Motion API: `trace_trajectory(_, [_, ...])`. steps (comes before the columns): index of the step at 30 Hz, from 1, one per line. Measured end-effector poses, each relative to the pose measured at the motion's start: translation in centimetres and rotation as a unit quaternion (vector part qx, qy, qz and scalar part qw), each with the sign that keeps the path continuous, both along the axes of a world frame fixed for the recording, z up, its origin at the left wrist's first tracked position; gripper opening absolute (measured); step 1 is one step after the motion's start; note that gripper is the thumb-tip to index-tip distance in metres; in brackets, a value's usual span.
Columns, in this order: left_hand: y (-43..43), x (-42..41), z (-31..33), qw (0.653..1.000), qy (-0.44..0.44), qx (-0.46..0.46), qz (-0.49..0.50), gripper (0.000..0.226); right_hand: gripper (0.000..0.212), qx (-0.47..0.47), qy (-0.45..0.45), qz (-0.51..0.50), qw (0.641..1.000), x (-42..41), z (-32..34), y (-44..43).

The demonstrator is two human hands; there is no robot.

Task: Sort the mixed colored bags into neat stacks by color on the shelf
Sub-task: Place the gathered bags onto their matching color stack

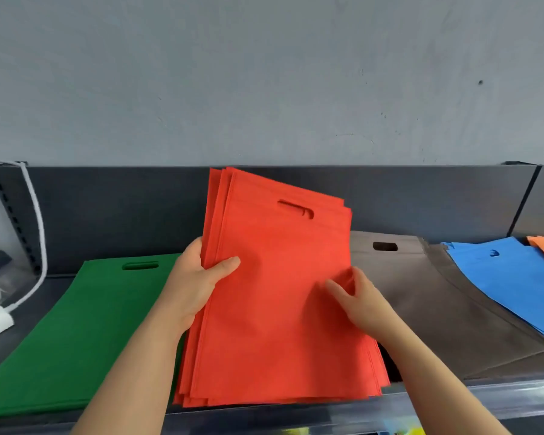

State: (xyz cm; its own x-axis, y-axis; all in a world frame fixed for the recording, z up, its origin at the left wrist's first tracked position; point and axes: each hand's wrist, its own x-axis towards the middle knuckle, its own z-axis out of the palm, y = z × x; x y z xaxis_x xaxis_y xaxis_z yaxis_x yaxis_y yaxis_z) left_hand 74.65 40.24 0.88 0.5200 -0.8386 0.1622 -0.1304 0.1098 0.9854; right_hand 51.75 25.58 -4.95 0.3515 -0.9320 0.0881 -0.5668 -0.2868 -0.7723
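I see left hand (198, 277) gripping red stack (274, 324) edge, thumb on top; right hand (363, 304) fingers (336, 288) pinching top red bag; green stack (76, 334) and grey stack (437, 309) flank it on shelf (25, 334).

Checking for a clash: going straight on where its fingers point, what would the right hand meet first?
Only more of the red bags that the right hand pinches; heading up-left, it probably clears the left hand.

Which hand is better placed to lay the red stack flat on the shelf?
Left, probably. The left hand grips the red stack by its edge, thumb on top; the right hand only pinches its top surface.
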Motion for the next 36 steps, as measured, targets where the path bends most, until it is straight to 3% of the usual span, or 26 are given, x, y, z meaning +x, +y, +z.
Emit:
trace_trajectory(5, [2.1,0.8,2.4,0.997,-0.008,-0.069,-0.042,0.044,0.05,0.146,-0.258,0.066,0.953,1.4,3.3,-0.5])
trace_trajectory(9, [2.3,1.3,2.8,0.993,-0.022,-0.1,-0.055,0.044,0.041,0.121,-0.361,0.058,0.923,1.9,5.3,-0.6])
trace_trajectory(13, [1.8,1.7,2.7,0.994,-0.069,-0.077,-0.026,0.036,0.039,0.029,-0.377,0.027,0.925,1.9,6.7,-0.5])
trace_trajectory(20, [0.8,0.7,2.5,0.979,-0.187,-0.041,0.067,0.027,0.036,-0.036,-0.358,-0.005,0.933,2.7,6.4,0.6])
trace_trajectory(26, [0.3,-0.1,3.0,0.97,-0.212,-0.067,0.103,0.013,0.029,-0.078,-0.343,-0.029,0.936,2.6,7.7,1.4])
trace_trajectory(30, [0.3,-0.5,3.7,0.968,-0.207,-0.097,0.103,0.018,0.026,-0.141,-0.367,-0.025,0.919,2.5,9.0,2.1])
trace_trajectory(36, [-0.1,-0.9,3.5,0.974,-0.169,-0.084,0.128,0.015,0.032,-0.094,-0.381,-0.011,0.92,2.6,8.8,1.9])
